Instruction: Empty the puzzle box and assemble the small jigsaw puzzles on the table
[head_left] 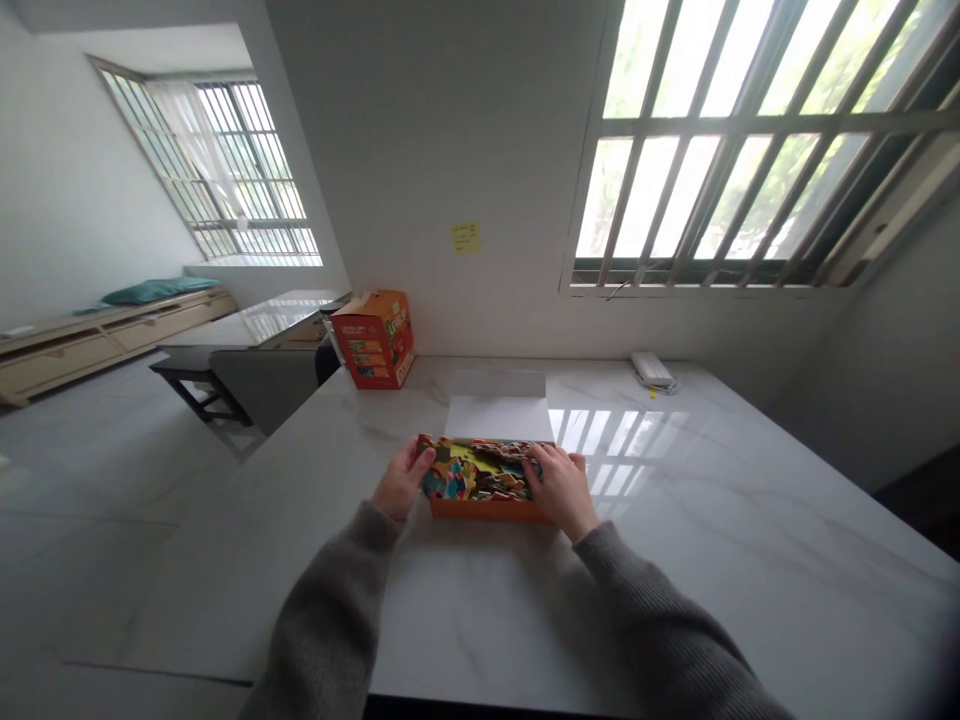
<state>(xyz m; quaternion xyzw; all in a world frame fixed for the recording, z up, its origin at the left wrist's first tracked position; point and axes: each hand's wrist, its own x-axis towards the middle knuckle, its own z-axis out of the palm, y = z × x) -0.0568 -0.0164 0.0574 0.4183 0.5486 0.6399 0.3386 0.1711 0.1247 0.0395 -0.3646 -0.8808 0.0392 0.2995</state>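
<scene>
An orange cardboard box stands open on the marble-patterned table, with its white lid flap folded back towards the wall. Many colourful jigsaw puzzle pieces lie jumbled in it. My left hand is closed at the left end, thumb on top, on a brightly printed puzzle section that reaches slightly past the box's side. At the right end, my right hand curls its fingers over puzzle pieces inside the box. Its fingertips are partly hidden among them.
A red-orange puzzle carton stands at the table's back left corner. By the wall on the right lies a white power strip with its cord. A yellow sticky note is on the wall. Another table stands beyond the left edge.
</scene>
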